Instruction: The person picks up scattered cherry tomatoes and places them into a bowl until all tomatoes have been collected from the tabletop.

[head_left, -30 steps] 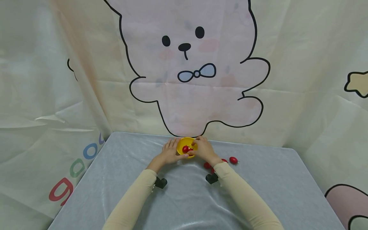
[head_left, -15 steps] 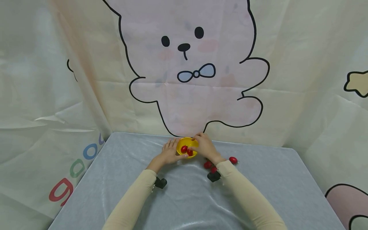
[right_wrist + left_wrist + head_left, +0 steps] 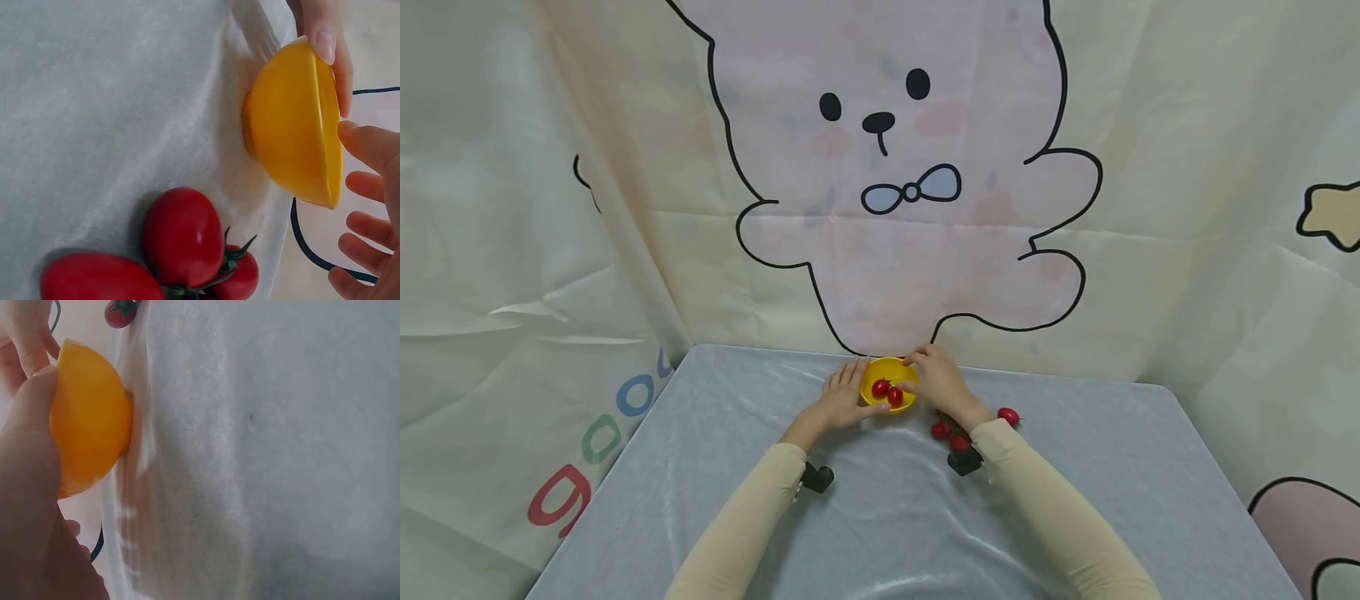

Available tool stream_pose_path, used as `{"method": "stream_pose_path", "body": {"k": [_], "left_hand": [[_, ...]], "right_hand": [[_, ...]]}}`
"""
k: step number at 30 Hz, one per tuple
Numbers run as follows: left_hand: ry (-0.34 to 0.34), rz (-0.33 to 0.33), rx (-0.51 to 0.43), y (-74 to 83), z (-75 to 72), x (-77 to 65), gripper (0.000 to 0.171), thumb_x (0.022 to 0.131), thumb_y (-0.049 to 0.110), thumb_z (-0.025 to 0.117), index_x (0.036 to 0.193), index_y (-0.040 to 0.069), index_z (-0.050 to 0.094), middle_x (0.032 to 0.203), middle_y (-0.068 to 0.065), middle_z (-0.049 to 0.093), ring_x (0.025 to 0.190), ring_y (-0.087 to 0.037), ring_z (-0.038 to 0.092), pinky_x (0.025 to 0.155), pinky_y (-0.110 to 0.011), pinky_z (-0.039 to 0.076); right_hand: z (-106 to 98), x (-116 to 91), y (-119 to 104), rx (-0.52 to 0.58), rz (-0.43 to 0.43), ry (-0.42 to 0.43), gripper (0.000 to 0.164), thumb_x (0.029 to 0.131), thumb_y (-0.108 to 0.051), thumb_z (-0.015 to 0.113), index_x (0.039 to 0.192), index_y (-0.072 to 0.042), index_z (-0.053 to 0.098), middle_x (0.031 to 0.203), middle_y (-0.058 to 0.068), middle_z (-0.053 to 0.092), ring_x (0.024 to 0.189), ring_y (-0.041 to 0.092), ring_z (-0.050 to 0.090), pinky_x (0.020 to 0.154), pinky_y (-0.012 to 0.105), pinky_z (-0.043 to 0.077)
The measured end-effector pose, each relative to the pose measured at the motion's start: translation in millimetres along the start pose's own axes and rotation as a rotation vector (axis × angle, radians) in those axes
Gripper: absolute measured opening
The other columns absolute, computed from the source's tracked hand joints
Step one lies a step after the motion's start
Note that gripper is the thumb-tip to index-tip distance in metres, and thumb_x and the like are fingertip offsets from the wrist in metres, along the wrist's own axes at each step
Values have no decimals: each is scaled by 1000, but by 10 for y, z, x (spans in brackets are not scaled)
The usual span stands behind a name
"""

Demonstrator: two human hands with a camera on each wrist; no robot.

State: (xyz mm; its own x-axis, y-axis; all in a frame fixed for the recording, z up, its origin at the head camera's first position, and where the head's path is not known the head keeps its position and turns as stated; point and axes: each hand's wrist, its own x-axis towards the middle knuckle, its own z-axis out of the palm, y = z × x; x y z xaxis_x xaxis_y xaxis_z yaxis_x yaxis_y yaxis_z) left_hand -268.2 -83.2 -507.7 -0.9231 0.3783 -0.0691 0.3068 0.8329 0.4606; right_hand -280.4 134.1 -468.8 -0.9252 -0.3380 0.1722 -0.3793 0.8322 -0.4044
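Bowl sits near the far table edge.

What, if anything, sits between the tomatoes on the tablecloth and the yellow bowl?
No other object: in the right wrist view only tablecloth lies between those tomatoes and the yellow bowl. The right hand, though, is at the bowl's right, fingers close, and likely blocks part of that side.

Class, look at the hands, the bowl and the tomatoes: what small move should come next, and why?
The right hand should probably leave the yellow bowl and reach for a tomato on the grey cloth: it appears to hold nothing, the left hand rests against the bowl, and two tomatoes lie inside while others lie outside.
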Motion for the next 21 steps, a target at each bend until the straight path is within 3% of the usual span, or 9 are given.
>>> {"method": "stream_pose_path", "body": {"k": [12, 21], "left_hand": [[40, 26, -19, -27, 44, 4, 100, 90, 67, 54, 160, 13, 9, 168, -16, 10, 154, -40, 10, 123, -61, 14], [12, -20, -32, -19, 62, 30, 102, 87, 69, 55, 160, 16, 8, 168, -14, 9, 154, -39, 10, 122, -63, 15]], "right_hand": [[13, -50, 25, -17, -20, -1, 45, 84, -38, 78, 117, -10, 70, 125, 11, 61, 114, 31, 56, 102, 49, 48], [-17, -101, 80, 14, -12, 13, 46, 85, -38, 77, 121, -10, 69, 134, 14, 58, 124, 33, 53, 107, 52, 45]]}}
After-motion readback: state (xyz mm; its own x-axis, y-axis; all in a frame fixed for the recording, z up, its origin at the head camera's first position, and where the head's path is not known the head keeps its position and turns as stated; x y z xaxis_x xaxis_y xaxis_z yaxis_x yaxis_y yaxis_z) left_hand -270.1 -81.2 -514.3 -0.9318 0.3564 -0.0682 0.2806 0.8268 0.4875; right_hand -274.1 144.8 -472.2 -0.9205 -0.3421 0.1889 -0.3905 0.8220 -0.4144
